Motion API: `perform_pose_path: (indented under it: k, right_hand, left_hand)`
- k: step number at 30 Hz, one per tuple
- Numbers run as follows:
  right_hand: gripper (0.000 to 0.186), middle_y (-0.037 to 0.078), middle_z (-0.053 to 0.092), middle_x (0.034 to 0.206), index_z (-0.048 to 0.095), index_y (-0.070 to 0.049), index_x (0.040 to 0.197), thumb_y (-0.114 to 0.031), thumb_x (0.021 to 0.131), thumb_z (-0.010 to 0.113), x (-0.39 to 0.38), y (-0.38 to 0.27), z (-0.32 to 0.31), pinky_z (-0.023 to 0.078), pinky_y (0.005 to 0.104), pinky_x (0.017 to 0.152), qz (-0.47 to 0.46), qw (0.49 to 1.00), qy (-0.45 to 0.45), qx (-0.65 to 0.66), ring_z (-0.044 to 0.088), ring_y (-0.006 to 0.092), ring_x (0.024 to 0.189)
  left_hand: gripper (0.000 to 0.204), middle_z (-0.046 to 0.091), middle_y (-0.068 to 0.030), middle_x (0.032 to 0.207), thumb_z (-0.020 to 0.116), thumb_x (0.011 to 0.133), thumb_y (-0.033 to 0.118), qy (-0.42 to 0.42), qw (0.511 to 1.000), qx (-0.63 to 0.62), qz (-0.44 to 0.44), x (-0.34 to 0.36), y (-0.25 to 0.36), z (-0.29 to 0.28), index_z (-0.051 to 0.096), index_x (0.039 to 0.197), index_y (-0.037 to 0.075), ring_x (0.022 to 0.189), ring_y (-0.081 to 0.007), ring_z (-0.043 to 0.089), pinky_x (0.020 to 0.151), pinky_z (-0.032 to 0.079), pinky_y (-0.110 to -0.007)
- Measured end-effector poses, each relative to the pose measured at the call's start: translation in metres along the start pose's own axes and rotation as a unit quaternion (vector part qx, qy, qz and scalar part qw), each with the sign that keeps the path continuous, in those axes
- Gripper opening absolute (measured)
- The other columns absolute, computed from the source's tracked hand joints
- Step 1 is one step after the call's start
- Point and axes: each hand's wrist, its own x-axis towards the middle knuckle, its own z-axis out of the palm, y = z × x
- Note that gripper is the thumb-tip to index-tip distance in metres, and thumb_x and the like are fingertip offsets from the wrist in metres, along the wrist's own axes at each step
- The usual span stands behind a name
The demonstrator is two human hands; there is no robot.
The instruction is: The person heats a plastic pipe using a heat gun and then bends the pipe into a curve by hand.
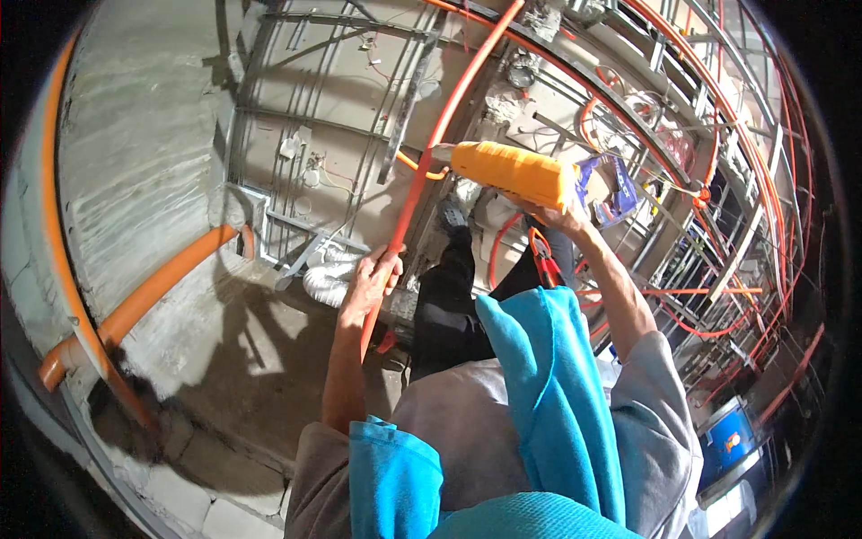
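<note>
Beside the grey metal stud frame (305,99) | left hand (370,278) wrapped tight around a long thin orange plastic conduit (449,108) that rises toward the ceiling | right hand (561,216) gripping a bulky yellow-orange power tool (512,171), held just right of the conduit | red-handled pliers (541,256) hang below that wrist | thick orange pipe (153,292) lies well left.

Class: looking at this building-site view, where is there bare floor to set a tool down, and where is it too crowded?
Bare concrete floor lies between the thick orange pipe and the left hand. Right of the yellow tool in the right hand, metal framing and orange conduits crowd everything.
</note>
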Motion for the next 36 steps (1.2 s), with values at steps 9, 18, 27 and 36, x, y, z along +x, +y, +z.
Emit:
perform_pose_path:
  k: [9,18,27,36]
  right_hand:
    - [0.047,0.006,0.069,0.114,0.06,-0.006,0.13,-0.023,0.09,0.076,-0.054,-0.047,-0.043,0.049,0.0349,0.095,0.163,0.961,-0.011,0.222,0.062,0.0196,0.105]
    - [0.039,0.001,0.063,0.102,0.054,-0.007,0.133,-0.023,0.099,0.065,-0.186,0.003,-0.087,0.052,0.0288,0.082,0.381,0.73,0.312,0.475,0.062,0.0103,0.09]
    - [0.05,-0.002,0.059,0.096,0.053,-0.011,0.136,-0.006,0.089,0.069,-0.252,0.08,-0.02,0.05,0.0286,0.073,0.433,0.657,0.441,0.432,0.058,0.0097,0.083]
    - [0.052,0.002,0.059,0.098,0.05,-0.006,0.131,-0.002,0.084,0.073,-0.261,0.268,0.048,0.05,0.0292,0.07,0.487,0.712,0.425,0.274,0.057,0.014,0.081]
  left_hand:
    - [0.026,0.05,0.0024,0.068,0.058,0.104,0.034,0.008,0.998,-0.015,0.058,0.0,0.019,0.01,0.057,0.102,0.007,0.05,-0.0024,0.041,0.04,0.032,-0.02]
    - [0.031,0.051,0.0025,0.072,0.06,0.103,0.022,0.013,1.0,0.01,0.01,0.01,0.014,0.017,0.054,0.127,0.004,0.051,-0.0015,0.043,0.041,0.033,-0.017]
    - [0.036,0.049,-0.0002,0.078,0.057,0.103,0.019,0.016,0.999,0.041,-0.016,0.017,0.025,0.028,0.048,0.135,0.003,0.052,-0.0026,0.042,0.042,0.035,-0.017]
    - [0.035,0.049,0.0013,0.075,0.06,0.102,0.016,0.029,0.995,0.093,-0.003,0.048,-0.001,0.006,0.048,0.132,0.003,0.052,-0.0042,0.042,0.043,0.035,-0.021]
